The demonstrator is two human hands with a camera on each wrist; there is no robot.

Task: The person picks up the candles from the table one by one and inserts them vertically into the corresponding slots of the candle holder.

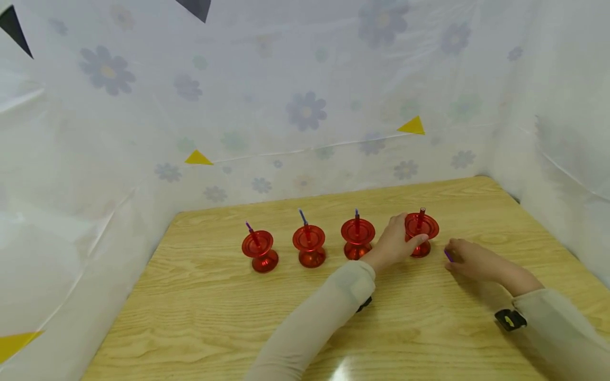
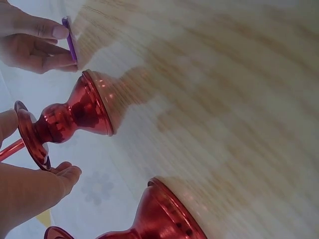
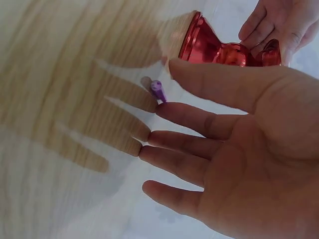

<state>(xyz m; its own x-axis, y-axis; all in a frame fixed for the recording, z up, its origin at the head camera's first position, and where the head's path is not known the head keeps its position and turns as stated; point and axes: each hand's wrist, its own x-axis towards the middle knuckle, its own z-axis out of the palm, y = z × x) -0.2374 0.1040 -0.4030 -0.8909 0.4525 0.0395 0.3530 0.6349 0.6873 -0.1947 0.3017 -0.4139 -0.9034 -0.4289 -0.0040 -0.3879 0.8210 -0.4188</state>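
Note:
My left hand [image 1: 392, 244] grips the dish rim of the rightmost red candle holder [image 1: 421, 226], thumb on the near side and fingers at the far side. This holder stands upright on the table, and its central post [image 1: 421, 216] shows an open top. To its right, my right hand [image 1: 476, 259] is beside a short purple stick [image 3: 157, 90] low at the tabletop. The thumb and index finger lie on either side of the stick, with a gap between them; the index fingertip seems to touch it. In the right wrist view those fingers are fairly straight.
Left of my left hand stand more red holders: one [image 1: 357, 233] with a blue stick in its post, another [image 1: 308, 241] with a longer blue stick, and the leftmost [image 1: 258, 244] with a purple stick. White flowered sheeting [image 1: 305, 159] encloses the wooden table [image 1: 200, 317].

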